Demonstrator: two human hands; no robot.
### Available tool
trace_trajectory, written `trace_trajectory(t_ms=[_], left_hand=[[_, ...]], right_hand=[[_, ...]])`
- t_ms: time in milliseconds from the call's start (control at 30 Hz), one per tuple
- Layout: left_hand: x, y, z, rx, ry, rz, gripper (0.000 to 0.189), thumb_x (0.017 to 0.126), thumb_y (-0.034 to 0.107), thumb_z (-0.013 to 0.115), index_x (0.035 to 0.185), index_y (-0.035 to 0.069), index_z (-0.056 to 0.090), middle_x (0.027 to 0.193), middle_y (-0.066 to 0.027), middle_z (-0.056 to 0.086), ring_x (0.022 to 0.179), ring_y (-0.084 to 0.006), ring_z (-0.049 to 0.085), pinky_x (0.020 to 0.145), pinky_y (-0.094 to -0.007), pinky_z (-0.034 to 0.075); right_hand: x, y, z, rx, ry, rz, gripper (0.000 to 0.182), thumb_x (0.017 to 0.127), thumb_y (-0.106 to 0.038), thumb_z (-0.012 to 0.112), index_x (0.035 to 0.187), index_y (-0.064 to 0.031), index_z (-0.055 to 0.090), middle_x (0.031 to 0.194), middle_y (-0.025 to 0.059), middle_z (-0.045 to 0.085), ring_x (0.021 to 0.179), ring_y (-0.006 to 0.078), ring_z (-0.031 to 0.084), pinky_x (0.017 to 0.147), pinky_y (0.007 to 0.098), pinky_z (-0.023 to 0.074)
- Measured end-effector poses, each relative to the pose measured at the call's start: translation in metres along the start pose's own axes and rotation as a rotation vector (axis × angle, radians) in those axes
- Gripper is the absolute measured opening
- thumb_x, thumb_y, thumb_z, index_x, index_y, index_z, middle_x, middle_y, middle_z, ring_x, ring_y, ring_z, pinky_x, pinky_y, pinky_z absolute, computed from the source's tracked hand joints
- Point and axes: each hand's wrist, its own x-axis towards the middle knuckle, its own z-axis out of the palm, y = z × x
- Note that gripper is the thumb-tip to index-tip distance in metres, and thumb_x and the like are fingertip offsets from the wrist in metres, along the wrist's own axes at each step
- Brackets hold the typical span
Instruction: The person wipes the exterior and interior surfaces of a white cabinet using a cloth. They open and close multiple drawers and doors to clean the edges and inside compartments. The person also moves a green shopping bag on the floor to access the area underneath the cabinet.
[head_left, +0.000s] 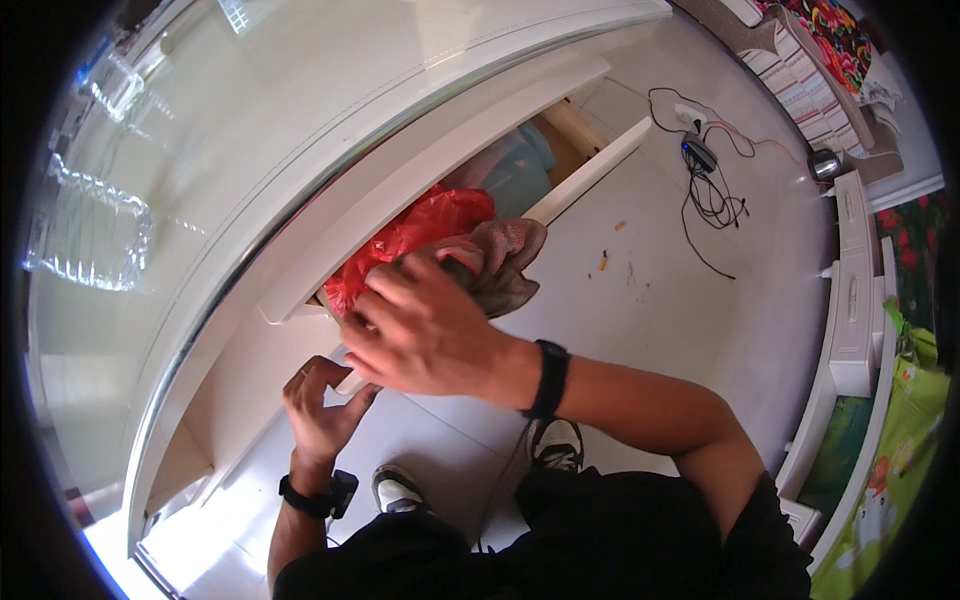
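Low in front of me, a white drawer is pulled out from under a table. My left hand pinches the near end of its front panel between thumb and fingers. My right hand reaches over the drawer with curled fingers, slightly blurred, beside a red plastic bag. A grey-brown cloth with reddish parts drapes over the drawer's front edge, right against the right hand. Whether the fingers grip the cloth or the bag is hidden. Further along the drawer lies a bluish translucent plastic item.
Above the drawer spreads a glossy tabletop with a clear plastic container on it. On the tiled floor lie a black adapter with tangled cables, a power strip and cigarette butts. A white cabinet stands right.
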Motion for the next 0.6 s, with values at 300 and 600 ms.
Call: trace_trajectory(t_ms=[300,600], left_hand=[[0.008,-0.002,-0.012,-0.006,-0.080,0.066,0.034,0.072,0.021,0.100,0.081,0.003,0.073,0.076,-0.0083,0.072,0.067,-0.0241,0.070,0.063,-0.0348,0.056],[-0.009,0.007,-0.001,-0.107,-0.120,0.105,0.033,0.076,0.025,0.098,0.081,0.004,0.073,0.069,-0.0057,0.069,0.060,-0.0205,0.067,0.056,-0.0330,0.054]], right_hand=[[-0.055,0.178,-0.068,-0.404,0.057,0.150,0.017,0.085,-0.029,0.078,0.090,-0.0144,0.070,0.085,0.0033,0.070,0.086,0.0252,0.064,0.076,0.0458,0.0431],[-0.064,0.202,-0.098,-0.396,0.052,0.279,0.017,0.093,-0.021,0.072,0.085,-0.0082,0.065,0.081,0.0102,0.070,0.081,0.0340,0.068,0.076,0.0460,0.0499]])
